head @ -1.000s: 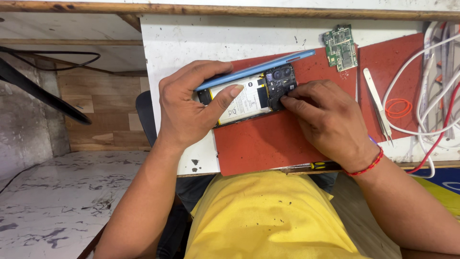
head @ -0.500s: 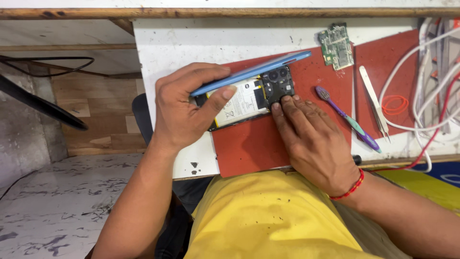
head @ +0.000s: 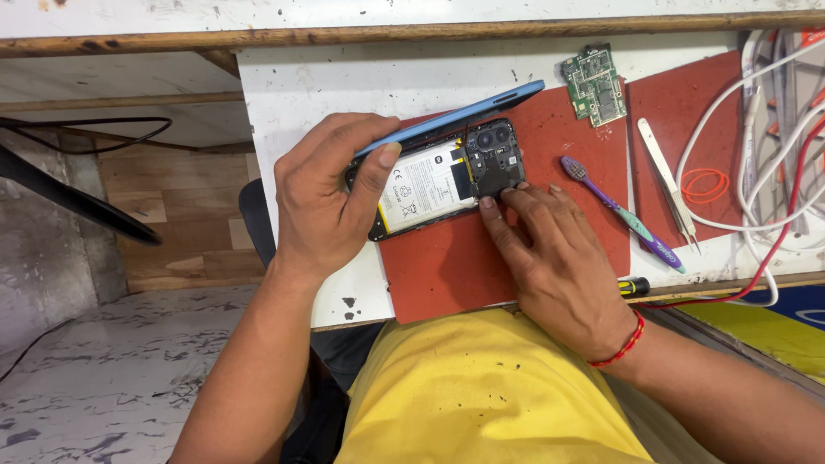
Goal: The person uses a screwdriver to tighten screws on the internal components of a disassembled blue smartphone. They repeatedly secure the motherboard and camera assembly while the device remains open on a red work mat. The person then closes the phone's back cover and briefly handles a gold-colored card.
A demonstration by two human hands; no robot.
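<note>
A: Where's the phone (head: 438,180)?
B: Centre of frame, on the red mat (head: 481,275), opened, battery showing. Blue cover (head: 455,120) is tilted up along its upper edge.

A: Grips?
B: Left hand (head: 331,193) wraps the phone's left end, thumb pressing on the battery. Right hand (head: 550,258) holds nothing, fingertips (head: 488,204) touching the lower edge by the camera block.

A: Doing it well?
B: I'd say pin the body flat, work the edge gently. Tweezers (head: 669,182) and brush (head: 619,210) lie at right.

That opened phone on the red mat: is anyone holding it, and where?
Yes: left hand grips the opened black phone at its left end; right hand fingertips press its lower edge.
</note>
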